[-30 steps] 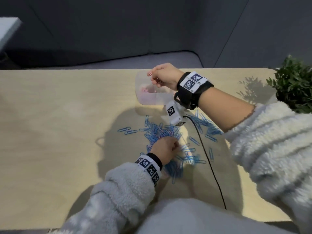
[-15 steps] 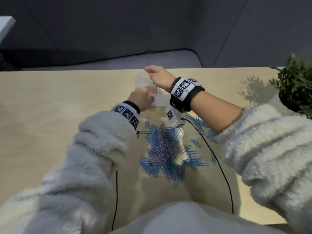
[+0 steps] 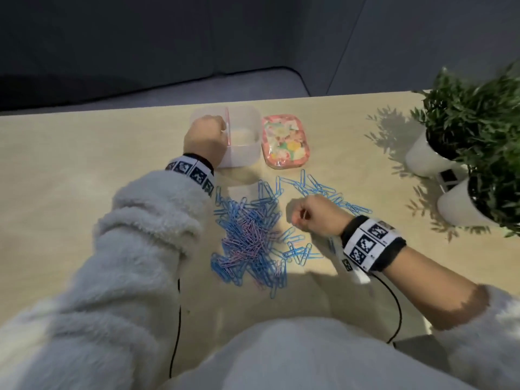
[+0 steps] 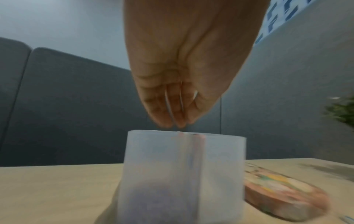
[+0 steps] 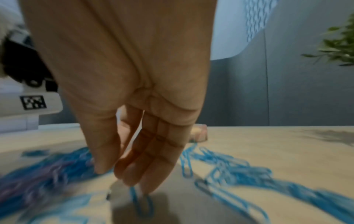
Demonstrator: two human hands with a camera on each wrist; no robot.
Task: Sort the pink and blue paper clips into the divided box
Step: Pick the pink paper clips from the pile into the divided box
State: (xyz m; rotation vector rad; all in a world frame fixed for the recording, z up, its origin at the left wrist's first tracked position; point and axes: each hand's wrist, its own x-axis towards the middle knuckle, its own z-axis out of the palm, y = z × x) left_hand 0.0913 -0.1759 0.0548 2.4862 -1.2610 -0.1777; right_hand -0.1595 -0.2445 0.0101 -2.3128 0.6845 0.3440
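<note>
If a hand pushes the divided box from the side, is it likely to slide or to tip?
The divided box looks thin, translucent and nearly empty, so probably light: it would likely slide on the smooth table. It is rather tall for its base in the left wrist view, so a push near the rim might tip it.

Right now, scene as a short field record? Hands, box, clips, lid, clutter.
left hand: above the left compartment of the divided box, fingers pointing down just over the rim; contents unclear
right hand: low over the table, fingers reaching down at a blue clip
clip pile: mixed blue and pink, in front of the box
patterned lid: flat, right of the box
potted plants: far right
</note>
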